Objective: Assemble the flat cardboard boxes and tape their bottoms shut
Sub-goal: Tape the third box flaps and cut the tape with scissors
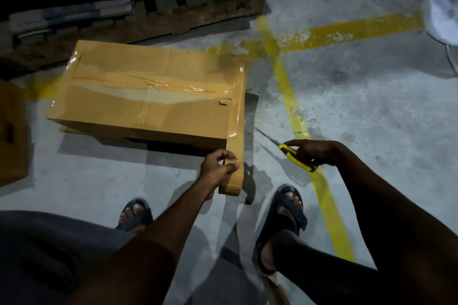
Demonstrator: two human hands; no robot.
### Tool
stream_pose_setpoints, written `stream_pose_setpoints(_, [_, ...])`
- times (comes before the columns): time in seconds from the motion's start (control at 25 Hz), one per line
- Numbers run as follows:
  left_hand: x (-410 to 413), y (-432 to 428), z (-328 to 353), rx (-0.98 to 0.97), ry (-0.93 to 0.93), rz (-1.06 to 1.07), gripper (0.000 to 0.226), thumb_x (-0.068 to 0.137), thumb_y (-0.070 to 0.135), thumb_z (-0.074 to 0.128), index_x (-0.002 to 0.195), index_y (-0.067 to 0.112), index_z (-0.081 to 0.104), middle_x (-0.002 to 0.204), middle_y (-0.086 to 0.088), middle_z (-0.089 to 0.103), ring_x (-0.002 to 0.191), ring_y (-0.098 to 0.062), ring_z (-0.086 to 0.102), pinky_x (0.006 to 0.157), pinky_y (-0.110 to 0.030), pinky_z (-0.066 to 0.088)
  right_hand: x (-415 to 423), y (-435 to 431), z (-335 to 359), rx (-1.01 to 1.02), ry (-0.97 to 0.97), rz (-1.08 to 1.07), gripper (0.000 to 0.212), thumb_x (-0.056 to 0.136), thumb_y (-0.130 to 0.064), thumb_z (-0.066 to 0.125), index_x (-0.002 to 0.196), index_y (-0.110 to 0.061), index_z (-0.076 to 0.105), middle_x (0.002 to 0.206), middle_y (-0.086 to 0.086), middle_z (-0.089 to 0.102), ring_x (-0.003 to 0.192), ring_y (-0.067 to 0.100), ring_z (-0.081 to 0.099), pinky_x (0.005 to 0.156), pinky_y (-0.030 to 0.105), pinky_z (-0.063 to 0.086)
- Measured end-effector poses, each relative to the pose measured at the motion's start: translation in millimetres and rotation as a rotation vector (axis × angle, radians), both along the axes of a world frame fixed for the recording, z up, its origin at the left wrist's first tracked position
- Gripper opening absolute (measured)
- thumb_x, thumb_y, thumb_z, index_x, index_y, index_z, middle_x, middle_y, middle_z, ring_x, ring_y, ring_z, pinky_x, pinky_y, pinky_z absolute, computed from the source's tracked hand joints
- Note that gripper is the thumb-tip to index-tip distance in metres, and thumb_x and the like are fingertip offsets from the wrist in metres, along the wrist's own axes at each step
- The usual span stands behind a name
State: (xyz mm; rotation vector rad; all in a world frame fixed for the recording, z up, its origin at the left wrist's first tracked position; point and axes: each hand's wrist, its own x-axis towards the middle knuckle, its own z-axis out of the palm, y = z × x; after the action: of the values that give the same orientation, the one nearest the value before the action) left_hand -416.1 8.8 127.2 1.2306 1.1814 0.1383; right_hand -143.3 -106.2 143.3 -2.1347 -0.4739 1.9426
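Head view: a cardboard box [148,91] lies on the floor [371,106] at centre left of the frame, its taped face up and shiny tape along the middle seam. A brown tape strip [235,131] runs down the box's right edge and off its near corner to the left grip [219,168], which pinches it at lower centre. The right grip [313,153], just right of that, is clenched around a yellow cutter [296,157]. A wooden pallet [173,15] sits at upper left, and another box [12,131] is at the left edge.
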Motion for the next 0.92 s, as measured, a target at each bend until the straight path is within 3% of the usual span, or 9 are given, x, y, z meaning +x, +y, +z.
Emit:
stream_pose_setpoints(0.04, [1,1,2,-0.022,-0.002,-0.005,0.019,0.079,0.005,0.074,0.089,0.02,0.068,0.098,0.004,0.068,0.094,-0.018,0.062,0.073,-0.029,0.047,2,-3,-3,0.046,0.057,-0.005,0.046,0.093,0.007,0.038,0.116,-0.029,0.056,0.075,-0.004,0.067,0.06,0.015,0.058,0.053,0.024,0.036])
stream_pose_setpoints(0.12, [2,3,5,-0.074,0.001,-0.021,0.024,0.082,0.003,0.07,0.1,0.019,0.07,0.104,0.002,0.068,0.094,-0.017,0.063,0.071,-0.026,0.049,4,-8,-11,0.12,0.063,0.052,0.05,0.092,0.007,0.048,0.126,-0.028,0.053,0.079,0.0,0.07,0.069,0.019,0.061,0.064,0.032,0.038])
stream_pose_setpoints(0.24, [3,7,11,-0.175,0.002,-0.059,0.034,0.086,0.005,0.065,0.116,0.021,0.067,0.113,0.002,0.065,0.093,-0.016,0.063,0.068,-0.026,0.05,7,-18,-23,0.186,0.201,0.056,0.036,0.091,-0.009,0.065,0.125,-0.013,0.053,0.079,0.006,0.058,0.064,0.019,0.048,0.059,0.03,0.038])
stream_pose_setpoints(0.28, [4,8,12,-0.189,0.01,-0.069,0.035,0.087,0.005,0.064,0.118,0.021,0.066,0.113,0.002,0.065,0.093,-0.015,0.062,0.068,-0.027,0.05,8,-22,-24,0.203,0.257,0.065,0.04,0.09,-0.022,0.071,0.124,-0.012,0.054,0.082,0.007,0.052,0.065,0.018,0.044,0.058,0.03,0.038])
stream_pose_setpoints(0.36, [4,10,13,-0.193,0.019,-0.084,0.037,0.088,0.005,0.063,0.121,0.021,0.065,0.111,0.004,0.064,0.091,-0.014,0.06,0.069,-0.028,0.049,11,-29,-32,0.221,0.325,0.112,0.069,0.073,-0.048,0.082,0.127,-0.012,0.055,0.09,0.008,0.05,0.075,0.021,0.049,0.072,0.041,0.038])
stream_pose_setpoints(0.44, [4,10,13,-0.191,0.019,-0.085,0.037,0.088,0.003,0.062,0.121,0.02,0.065,0.11,0.005,0.063,0.089,-0.012,0.06,0.069,-0.027,0.049,11,-29,-34,0.23,0.307,0.189,0.078,0.066,-0.055,0.084,0.128,-0.016,0.056,0.094,0.009,0.051,0.082,0.025,0.052,0.077,0.047,0.035])
stream_pose_setpoints(0.6, [4,10,12,-0.189,0.005,-0.085,0.037,0.089,0.002,0.061,0.122,0.019,0.064,0.108,0.004,0.063,0.087,-0.009,0.059,0.069,-0.026,0.049,-5,-7,-23,0.191,0.242,0.261,0.053,0.076,-0.03,0.079,0.123,-0.018,0.056,0.088,0.005,0.051,0.065,0.019,0.043,0.053,0.027,0.034])
stream_pose_setpoints(0.72, [3,10,10,-0.189,0.002,-0.089,0.037,0.088,0.002,0.062,0.12,0.021,0.066,0.114,0.001,0.063,0.091,-0.013,0.059,0.068,-0.027,0.049,-15,11,-22,0.195,0.187,0.316,0.037,0.092,-0.01,0.068,0.125,-0.015,0.054,0.086,0.004,0.049,0.05,0.004,0.048,0.048,0.021,0.037])
stream_pose_setpoints(0.92, [1,10,11,-0.179,-0.013,-0.104,0.036,0.088,0.002,0.062,0.119,0.02,0.066,0.119,0.0,0.063,0.098,-0.015,0.059,0.068,-0.026,0.049,-24,26,-16,0.17,0.044,0.428,0.042,0.09,-0.021,0.071,0.129,-0.021,0.055,0.088,0.0,0.054,0.041,-0.005,0.048,0.043,0.017,0.04])
